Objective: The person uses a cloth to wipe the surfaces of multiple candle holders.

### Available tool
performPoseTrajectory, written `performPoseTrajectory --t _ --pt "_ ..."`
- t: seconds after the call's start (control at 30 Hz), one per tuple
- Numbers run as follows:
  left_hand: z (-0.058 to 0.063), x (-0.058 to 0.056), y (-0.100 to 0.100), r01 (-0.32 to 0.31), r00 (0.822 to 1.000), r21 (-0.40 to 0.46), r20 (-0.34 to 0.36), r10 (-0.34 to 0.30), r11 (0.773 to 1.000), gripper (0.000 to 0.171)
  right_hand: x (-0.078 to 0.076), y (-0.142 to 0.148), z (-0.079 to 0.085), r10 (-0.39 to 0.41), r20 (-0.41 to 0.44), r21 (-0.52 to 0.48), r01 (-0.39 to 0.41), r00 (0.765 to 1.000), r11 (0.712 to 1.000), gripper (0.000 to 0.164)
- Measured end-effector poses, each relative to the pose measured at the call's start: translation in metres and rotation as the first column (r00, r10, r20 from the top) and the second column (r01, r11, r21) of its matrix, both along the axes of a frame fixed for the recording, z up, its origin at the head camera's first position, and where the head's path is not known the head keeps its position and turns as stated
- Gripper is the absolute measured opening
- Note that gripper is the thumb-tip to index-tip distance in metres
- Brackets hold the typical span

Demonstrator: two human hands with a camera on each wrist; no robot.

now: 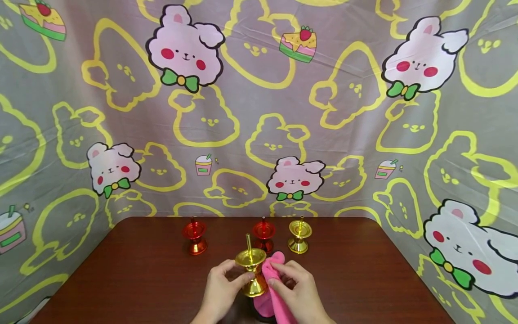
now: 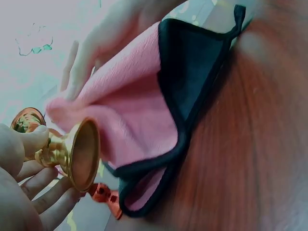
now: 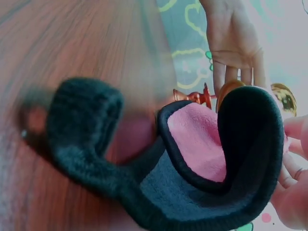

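Note:
My left hand (image 1: pixel 222 288) grips a gold candle holder (image 1: pixel 256 284) by its narrow waist, thumb in front, held above the table. It has a dished top with a thin upright spike; in the left wrist view its hollow base (image 2: pixel 85 155) faces the camera. Beside it on the right, my right hand (image 1: pixel 298 288) pinches a pink cloth (image 1: pixel 279 299) between thumb and fingers. The cloth, pink on one side and dark grey on the other with a black edge (image 3: pixel 250 144), hangs down in folds. Its top bunch is close against the holder; whether they touch I cannot tell.
Toward the back of the brown table (image 1: pixel 133 274) stand a red candle holder (image 1: pixel 197 245) at left, another red one (image 1: pixel 264 230) near the middle, and a gold one (image 1: pixel 299 245) right of that. A patterned curtain (image 1: pixel 243 103) rises behind and along both sides.

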State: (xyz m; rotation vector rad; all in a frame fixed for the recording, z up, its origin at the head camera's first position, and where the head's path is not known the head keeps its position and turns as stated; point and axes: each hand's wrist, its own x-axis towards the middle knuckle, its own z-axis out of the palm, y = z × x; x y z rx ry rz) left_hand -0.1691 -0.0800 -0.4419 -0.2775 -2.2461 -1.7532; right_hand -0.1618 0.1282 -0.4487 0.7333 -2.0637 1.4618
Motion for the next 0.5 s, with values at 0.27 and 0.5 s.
performPoseTrajectory --t 0.27,0.5 --pt "-0.013 -0.032 -0.013 -0.188 0.982 -0.02 -0.041 0.187 0.982 0.026 0.003 0.009 -0.005 -0.024 -0.041 -0.027 0.023 0.999 0.999 0.034" --pt "-0.026 -0.066 -0.027 -0.264 0.964 -0.045 -0.017 0.264 0.963 0.032 0.005 0.017 -0.013 0.043 -0.097 -0.02 -0.045 0.994 0.999 0.035"
